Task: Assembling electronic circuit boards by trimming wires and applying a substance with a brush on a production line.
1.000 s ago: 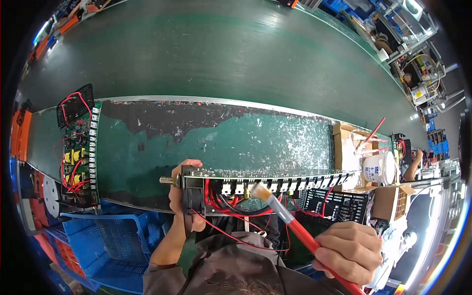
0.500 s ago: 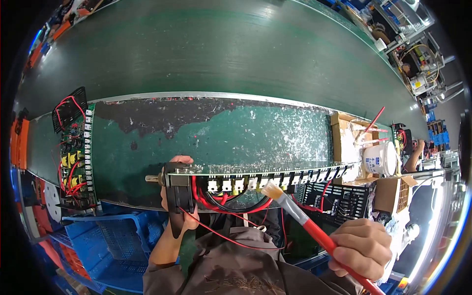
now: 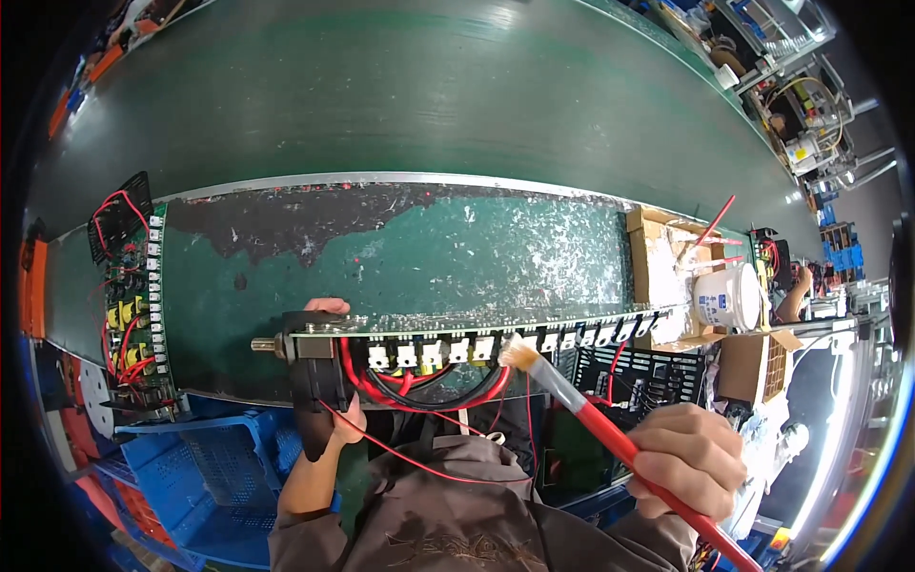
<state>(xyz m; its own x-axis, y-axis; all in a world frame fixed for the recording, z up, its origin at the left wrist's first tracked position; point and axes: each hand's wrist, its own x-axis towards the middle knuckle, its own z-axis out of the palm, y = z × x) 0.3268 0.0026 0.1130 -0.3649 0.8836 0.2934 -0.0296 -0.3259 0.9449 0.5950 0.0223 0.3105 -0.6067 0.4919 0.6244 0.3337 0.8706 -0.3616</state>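
Note:
My left hand [image 3: 351, 421] grips the left end of a long circuit board [image 3: 429, 332], with fingers behind it and the thumb in front of a black end piece [image 3: 317, 372] that has a metal shaft. The board stands on edge, a row of white-coated components [image 3: 459, 351] along its near side and red and black cables looping below. My right hand [image 3: 691, 458] is closed around the red handle of a flat paintbrush [image 3: 610, 434]. Its pale bristles are at the components near the board's middle, apparently touching one.
Another wired circuit board [image 3: 152, 296] stands at the left of the worn green bench [image 3: 457, 248]. A cardboard box [image 3: 653, 262], a white tub [image 3: 729, 300] and a black perforated cover [image 3: 658, 372] sit at right. Blue crates [image 3: 210, 477] are lower left. A co-worker's arm [image 3: 794, 296] shows far right.
The circuit board has shifted slightly left with my left hand. The brush tip now lies farther right along the component row. The whole view has also drifted a little.

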